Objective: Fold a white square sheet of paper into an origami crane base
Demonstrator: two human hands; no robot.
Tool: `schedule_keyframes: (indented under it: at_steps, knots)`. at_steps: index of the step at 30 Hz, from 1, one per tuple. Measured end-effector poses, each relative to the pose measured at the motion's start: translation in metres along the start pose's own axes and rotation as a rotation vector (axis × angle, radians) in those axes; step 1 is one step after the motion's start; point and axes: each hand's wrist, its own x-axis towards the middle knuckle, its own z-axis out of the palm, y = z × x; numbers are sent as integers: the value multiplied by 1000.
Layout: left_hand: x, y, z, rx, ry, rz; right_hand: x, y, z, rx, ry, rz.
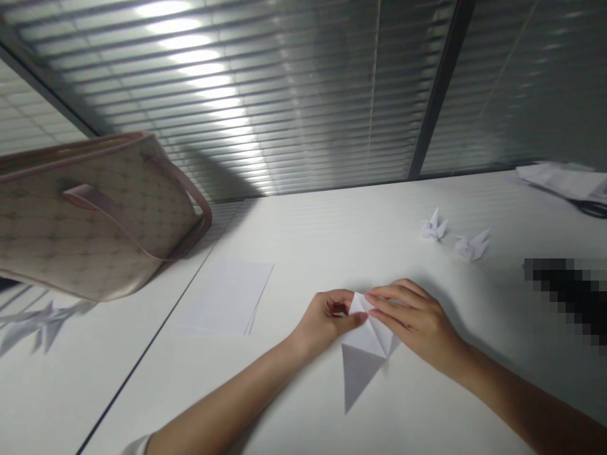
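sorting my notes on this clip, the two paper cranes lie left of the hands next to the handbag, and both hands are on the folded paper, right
Not quite: the head view shows the paper cranes to the right of the hands, away from the handbag. The left hand and right hand are on the folded white paper, as you said.

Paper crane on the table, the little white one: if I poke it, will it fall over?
The white paper crane looks very light, being only thin folded paper, so a poke would probably slide or tip it. Its thin, pointed folds look easy to bend. On the smooth white table, it might skid rather than roll.
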Motion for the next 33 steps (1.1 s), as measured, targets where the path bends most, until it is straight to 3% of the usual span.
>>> schedule_keyframes:
  at_steps: [8, 18, 28, 33]
  knots:
    - [-1, 0, 1, -10, 13, 16, 0, -4, 3, 100, 49, 59]
    - [1, 1, -7, -40, -42, 53, 0, 2, 2, 309, -71, 472]
    - [3, 10, -12, -92, -70, 160, 7, -2, -2, 517, 171, 742]
    - [-9, 15, -5, 46, -7, 73, 4, 9, 4, 464, 239, 748]
